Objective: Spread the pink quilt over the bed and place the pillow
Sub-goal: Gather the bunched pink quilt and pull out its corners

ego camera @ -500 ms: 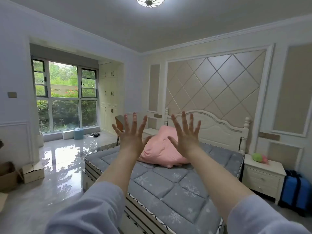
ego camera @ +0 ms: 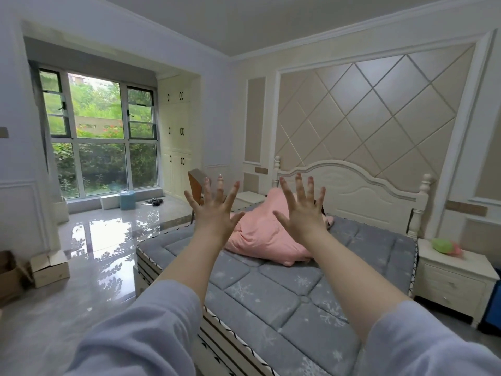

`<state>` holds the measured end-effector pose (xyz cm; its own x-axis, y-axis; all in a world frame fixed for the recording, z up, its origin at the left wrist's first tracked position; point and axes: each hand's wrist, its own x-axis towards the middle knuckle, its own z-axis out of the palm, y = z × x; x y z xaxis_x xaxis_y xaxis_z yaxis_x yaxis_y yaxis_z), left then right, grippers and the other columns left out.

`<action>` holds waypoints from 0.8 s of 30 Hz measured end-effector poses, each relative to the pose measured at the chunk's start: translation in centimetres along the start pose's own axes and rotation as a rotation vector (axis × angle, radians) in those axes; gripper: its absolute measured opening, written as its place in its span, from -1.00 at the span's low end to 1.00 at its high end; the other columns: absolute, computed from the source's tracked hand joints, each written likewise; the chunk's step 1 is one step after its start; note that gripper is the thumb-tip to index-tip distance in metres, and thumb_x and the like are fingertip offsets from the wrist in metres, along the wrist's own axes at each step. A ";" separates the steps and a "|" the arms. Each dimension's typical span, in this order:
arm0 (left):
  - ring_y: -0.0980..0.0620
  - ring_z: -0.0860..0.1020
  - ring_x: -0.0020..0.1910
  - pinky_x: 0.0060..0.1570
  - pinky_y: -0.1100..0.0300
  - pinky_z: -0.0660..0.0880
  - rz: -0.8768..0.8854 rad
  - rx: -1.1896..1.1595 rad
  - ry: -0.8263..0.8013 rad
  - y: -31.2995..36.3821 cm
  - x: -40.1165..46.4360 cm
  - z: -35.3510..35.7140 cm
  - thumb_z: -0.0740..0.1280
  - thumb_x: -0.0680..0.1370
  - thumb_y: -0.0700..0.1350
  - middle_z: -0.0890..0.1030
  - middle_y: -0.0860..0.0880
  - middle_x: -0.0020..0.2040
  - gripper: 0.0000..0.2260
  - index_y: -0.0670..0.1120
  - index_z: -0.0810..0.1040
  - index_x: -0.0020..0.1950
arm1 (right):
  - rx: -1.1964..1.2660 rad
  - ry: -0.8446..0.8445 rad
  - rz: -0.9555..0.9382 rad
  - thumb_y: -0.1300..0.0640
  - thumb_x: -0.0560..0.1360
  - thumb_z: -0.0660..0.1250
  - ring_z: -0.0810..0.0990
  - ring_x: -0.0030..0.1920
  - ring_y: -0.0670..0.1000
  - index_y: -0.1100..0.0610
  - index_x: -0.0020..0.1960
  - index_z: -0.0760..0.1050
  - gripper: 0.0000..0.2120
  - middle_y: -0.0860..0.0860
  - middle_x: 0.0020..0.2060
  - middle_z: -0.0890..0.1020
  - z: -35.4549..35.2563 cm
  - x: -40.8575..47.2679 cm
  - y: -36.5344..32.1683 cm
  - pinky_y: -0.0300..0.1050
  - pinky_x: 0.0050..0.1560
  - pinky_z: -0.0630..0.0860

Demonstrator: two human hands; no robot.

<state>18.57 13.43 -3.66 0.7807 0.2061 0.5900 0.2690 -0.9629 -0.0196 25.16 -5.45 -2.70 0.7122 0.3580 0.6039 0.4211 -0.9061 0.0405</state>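
Note:
A bunched-up pink quilt (ego camera: 264, 234) lies in a heap on the grey quilted mattress of the bed (ego camera: 271, 294), close to the white headboard (ego camera: 352, 196). I cannot pick out a separate pillow. Both arms are stretched out in front of me over the bed's foot end. My left hand (ego camera: 212, 210) and my right hand (ego camera: 302, 213) are raised with fingers spread wide, palms facing away, holding nothing. They hang in the air in front of the quilt and do not touch it.
A white nightstand (ego camera: 452, 278) with a green and pink toy (ego camera: 444, 245) stands right of the bed, a blue suitcase (ego camera: 492, 313) beside it. Another nightstand (ego camera: 249, 198) and a brown chair (ego camera: 196, 185) are on the far left side. Cardboard boxes (ego camera: 48, 268) sit on the glossy floor by the window.
The view has tilted slightly downward, so the ceiling lamp has left the frame. Both hands stay spread and raised in about the same place.

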 end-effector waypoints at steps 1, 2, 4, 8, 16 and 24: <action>-0.22 -0.20 0.56 0.36 -0.44 -0.18 -0.020 -0.010 -0.009 -0.3 1.6 1.2 -0.04 0.58 0.29 -0.20 -0.05 0.59 -0.36 0.16 -0.28 0.55 | 0.031 0.000 -0.003 -0.21 0.58 0.08 -0.33 0.53 0.25 -0.06 0.56 -0.30 -0.26 0.13 0.55 -0.28 1.3 1.6 -0.1 0.29 0.44 -0.37; -0.21 -0.19 0.57 0.36 -0.43 -0.19 -0.035 -0.016 -0.012 -0.4 3.1 2.2 -0.04 0.58 0.29 -0.19 -0.05 0.59 -0.36 0.15 -0.28 0.55 | 0.062 0.003 0.006 -0.20 0.58 0.09 -0.33 0.53 0.25 -0.06 0.56 -0.29 -0.26 0.13 0.55 -0.28 2.4 3.1 -0.1 0.29 0.44 -0.36; -0.21 -0.17 0.57 0.39 -0.40 -0.19 -0.050 -0.013 -0.039 -0.5 6.8 4.2 -0.04 0.59 0.27 -0.17 -0.06 0.59 -0.36 0.14 -0.28 0.55 | 0.100 -0.010 0.027 -0.19 0.58 0.10 -0.32 0.54 0.24 -0.06 0.56 -0.28 -0.26 0.13 0.55 -0.28 5.3 6.8 -0.1 0.28 0.46 -0.33; -0.16 -0.12 0.58 0.45 -0.31 -0.15 -0.016 -0.035 -0.079 -1.4 12.2 8.6 -0.02 0.61 0.23 -0.13 -0.06 0.60 -0.38 0.11 -0.24 0.57 | 0.106 -0.055 0.029 -0.18 0.58 0.09 -0.25 0.55 0.24 -0.06 0.56 -0.29 -0.26 0.13 0.56 -0.23 11.1 12.9 -0.7 0.28 0.48 -0.26; -0.11 -0.02 0.58 0.49 -0.23 -0.08 0.019 0.048 -0.221 -8.0 19.2 19.1 -0.03 0.62 0.21 -0.07 -0.04 0.60 -0.40 0.06 -0.17 0.58 | 0.131 -0.161 -0.041 -0.09 0.58 0.16 -0.07 0.57 0.20 0.00 0.58 -0.10 -0.32 0.11 0.57 -0.03 22.1 22.7 -6.4 0.22 0.51 -0.15; -0.10 -0.04 0.58 0.50 -0.20 -0.10 0.054 0.118 -0.276 -21.4 28.5 28.6 -0.02 0.63 0.19 -0.08 -0.04 0.60 -0.41 0.07 -0.17 0.58 | 0.170 -0.162 -0.126 -0.01 0.60 0.15 -0.02 0.57 0.15 0.09 0.57 -0.05 -0.36 0.11 0.56 0.04 32.7 34.6 -17.9 0.15 0.55 -0.08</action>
<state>51.21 44.86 -9.51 0.9149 0.2104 0.3444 0.2742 -0.9502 -0.1480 60.63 30.54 -8.52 0.7232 0.5090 0.4669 0.5905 -0.8063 -0.0357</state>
